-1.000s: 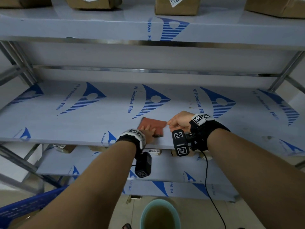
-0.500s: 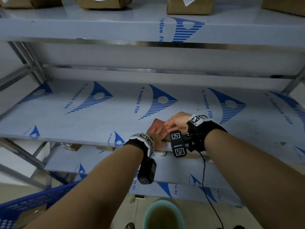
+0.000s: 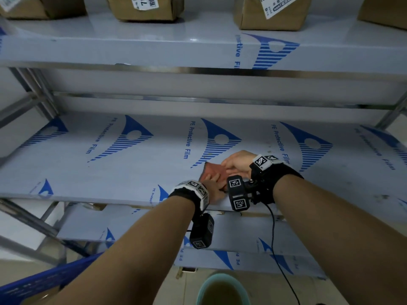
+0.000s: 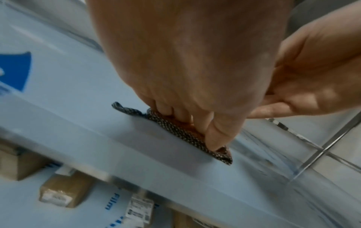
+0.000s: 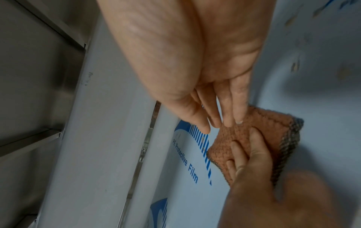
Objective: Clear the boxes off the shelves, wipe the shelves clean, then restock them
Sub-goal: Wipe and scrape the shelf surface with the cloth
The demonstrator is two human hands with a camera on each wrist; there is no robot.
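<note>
From the head camera, a person is leaning over the cleared middle shelf [image 3: 110, 172], both hands pressing a small orange cloth [image 3: 212, 170] flat near its front edge, likely squaring it for wiping. Cardboard boxes [image 3: 145, 7] are sitting on the shelf above. At the left wrist, the left hand [image 4: 187, 61] is pinning the cloth's edge with curled fingertips. At the right wrist, the right hand [image 5: 195, 61] is resting straight fingers on the cloth's far corner, grasping nothing
</note>
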